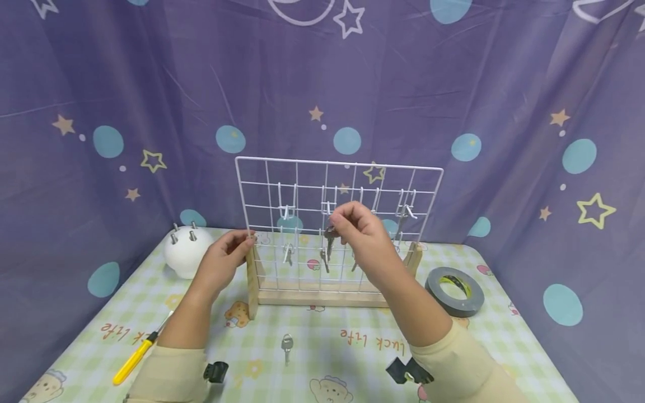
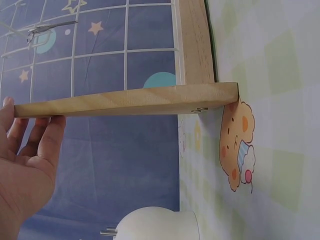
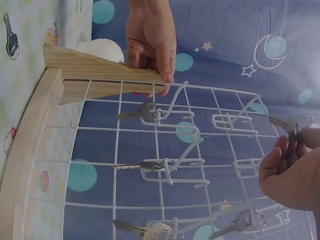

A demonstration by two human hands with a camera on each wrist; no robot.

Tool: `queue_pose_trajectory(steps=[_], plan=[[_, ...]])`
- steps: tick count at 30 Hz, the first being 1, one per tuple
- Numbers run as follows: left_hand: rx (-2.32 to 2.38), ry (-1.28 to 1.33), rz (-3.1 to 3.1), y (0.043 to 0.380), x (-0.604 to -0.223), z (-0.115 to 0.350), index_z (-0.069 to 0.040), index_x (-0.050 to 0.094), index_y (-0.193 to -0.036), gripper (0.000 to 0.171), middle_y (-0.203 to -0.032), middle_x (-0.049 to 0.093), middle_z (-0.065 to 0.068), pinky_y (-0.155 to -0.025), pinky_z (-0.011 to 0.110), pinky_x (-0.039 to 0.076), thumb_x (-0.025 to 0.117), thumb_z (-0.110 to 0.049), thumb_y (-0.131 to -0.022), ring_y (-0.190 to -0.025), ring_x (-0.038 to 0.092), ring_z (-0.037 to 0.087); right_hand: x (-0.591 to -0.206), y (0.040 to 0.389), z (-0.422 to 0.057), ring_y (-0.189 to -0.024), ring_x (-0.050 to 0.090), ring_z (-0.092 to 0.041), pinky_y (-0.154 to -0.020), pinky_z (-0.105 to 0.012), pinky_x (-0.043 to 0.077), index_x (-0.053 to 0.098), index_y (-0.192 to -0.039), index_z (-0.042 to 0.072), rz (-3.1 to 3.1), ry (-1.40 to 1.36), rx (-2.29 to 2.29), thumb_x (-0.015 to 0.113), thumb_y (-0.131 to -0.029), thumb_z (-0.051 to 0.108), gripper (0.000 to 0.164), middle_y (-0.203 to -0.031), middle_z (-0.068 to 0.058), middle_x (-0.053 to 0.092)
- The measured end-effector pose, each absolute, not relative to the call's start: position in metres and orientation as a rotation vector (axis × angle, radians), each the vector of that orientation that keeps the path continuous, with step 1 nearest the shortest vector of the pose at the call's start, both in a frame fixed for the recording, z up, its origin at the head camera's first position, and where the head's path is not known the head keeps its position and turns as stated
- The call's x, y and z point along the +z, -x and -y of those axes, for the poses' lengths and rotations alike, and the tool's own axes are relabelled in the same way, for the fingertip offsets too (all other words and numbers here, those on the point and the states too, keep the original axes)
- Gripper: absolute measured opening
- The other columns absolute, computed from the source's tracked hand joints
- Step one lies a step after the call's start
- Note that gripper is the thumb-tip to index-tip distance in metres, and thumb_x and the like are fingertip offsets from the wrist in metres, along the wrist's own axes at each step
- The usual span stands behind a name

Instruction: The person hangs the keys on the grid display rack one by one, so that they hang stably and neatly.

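A white wire grid point(image 1: 340, 163) stands upright in a wooden base, with white hooks fixed to it. My left hand point(image 1: 224, 262) holds the top of the left wooden side post point(image 2: 125, 101), thumb on one face and fingers on the other. My right hand point(image 1: 370, 240) pinches a key point(image 3: 282, 121) by its head, in front of the grid near an upper hook point(image 3: 235, 120). Other keys hang on hooks, such as a lower-left key point(image 3: 137, 112) and a lower-middle key point(image 3: 145, 165). One loose key point(image 1: 287, 348) lies on the tablecloth in front of the rack.
A yellow-handled screwdriver point(image 1: 135, 358) lies at the left front. Behind it sits a white rounded object point(image 1: 183, 257) with metal pegs on top. A roll of grey tape point(image 1: 437, 296) lies to the right of the rack. A purple patterned curtain point(image 1: 322, 73) hangs behind.
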State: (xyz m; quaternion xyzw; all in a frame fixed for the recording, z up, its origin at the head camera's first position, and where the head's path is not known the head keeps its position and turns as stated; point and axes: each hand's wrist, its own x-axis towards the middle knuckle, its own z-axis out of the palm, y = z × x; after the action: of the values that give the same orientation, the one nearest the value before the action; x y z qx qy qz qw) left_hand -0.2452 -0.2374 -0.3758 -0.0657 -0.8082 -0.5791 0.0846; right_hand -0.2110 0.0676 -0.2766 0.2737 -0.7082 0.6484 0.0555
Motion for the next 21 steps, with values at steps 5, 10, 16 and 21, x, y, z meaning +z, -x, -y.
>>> queue_pose_trajectory(steps=[5,10,16,21], plan=[[-1.721,0.201,2.404,0.246,-0.378,0.238,-0.010,0.056,-0.133,0.051,-0.130,0.057,0.010,-0.094,0.020,0.053,0.056,-0.047,-0.098,-0.114,0.056,0.009,-0.277,0.217,-0.060,-0.091,0.058,-0.019,-0.076,-0.021,0.049,0.055,-0.103,0.003,2.101,-0.716,2.042,0.054,-0.102,0.020,0.017,-0.095,-0.007,0.056],[-1.715,0.205,2.400,0.248,-0.379,0.239,-0.010,0.056,-0.133,0.052,-0.131,0.057,0.009,-0.094,0.020,0.053,0.056,-0.048,-0.097,-0.116,0.056,0.010,-0.277,0.219,-0.052,-0.093,0.058,-0.020,-0.088,-0.029,0.053,0.054,-0.105,0.000,2.071,-0.624,2.028,0.053,-0.103,0.019,0.019,-0.098,-0.009,0.057],[-1.689,0.201,2.413,0.249,-0.380,0.239,-0.011,0.056,-0.133,0.051,-0.130,0.058,0.009,-0.094,0.020,0.054,0.055,-0.048,-0.098,-0.116,0.056,0.012,-0.281,0.223,-0.047,-0.093,0.057,-0.020,-0.091,-0.036,0.053,0.053,-0.103,0.003,2.065,-0.588,1.961,0.051,-0.103,0.019,0.016,-0.099,-0.009,0.056],[-1.690,0.198,2.410,0.249,-0.380,0.239,-0.011,0.056,-0.132,0.050,-0.127,0.058,0.009,-0.093,0.020,0.054,0.055,-0.048,-0.098,-0.113,0.057,0.010,-0.286,0.228,-0.046,-0.096,0.058,-0.023,-0.094,-0.040,0.052,0.053,-0.104,0.004,2.098,-0.547,1.979,0.051,-0.104,0.021,0.017,-0.102,-0.014,0.057]])
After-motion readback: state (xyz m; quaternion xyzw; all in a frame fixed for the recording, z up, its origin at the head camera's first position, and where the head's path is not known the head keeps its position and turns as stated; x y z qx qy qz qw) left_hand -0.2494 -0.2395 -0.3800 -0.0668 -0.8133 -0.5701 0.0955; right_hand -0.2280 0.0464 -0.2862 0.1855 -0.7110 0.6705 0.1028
